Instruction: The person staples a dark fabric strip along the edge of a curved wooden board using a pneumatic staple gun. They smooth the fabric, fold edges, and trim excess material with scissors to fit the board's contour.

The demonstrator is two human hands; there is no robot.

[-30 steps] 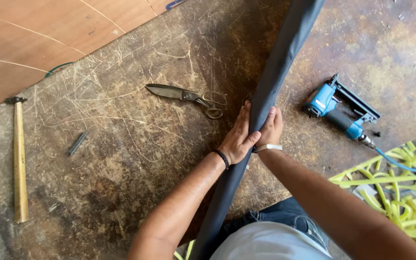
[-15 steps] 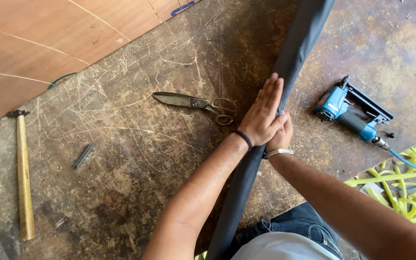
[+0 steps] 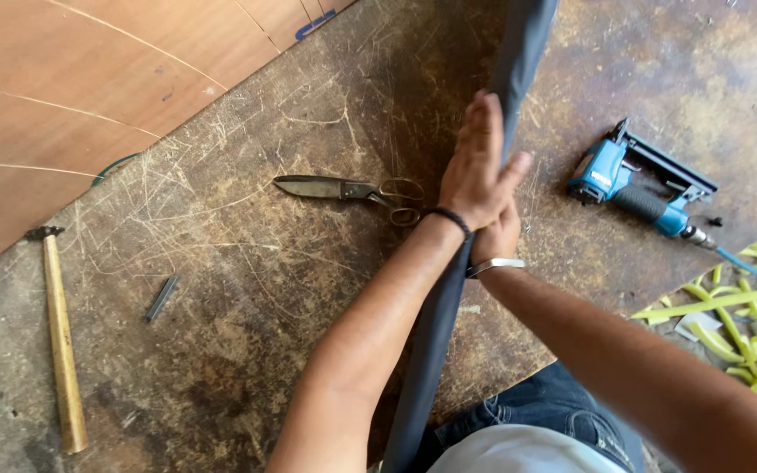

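Left hand (image 3: 477,171) slid further up dark fabric strip (image 3: 435,324), right hand (image 3: 497,238) beneath

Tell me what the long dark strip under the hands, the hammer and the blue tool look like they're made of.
Dark strip: probably fabric or vinyl, matte grey, with soft rounded edges. Left hand and right hand press on it. Hammer: pale bare wooden handle with visible grain, dull dark metal head. Blue tool: glossy blue body, likely painted metal or plastic, with a black magazine rail.
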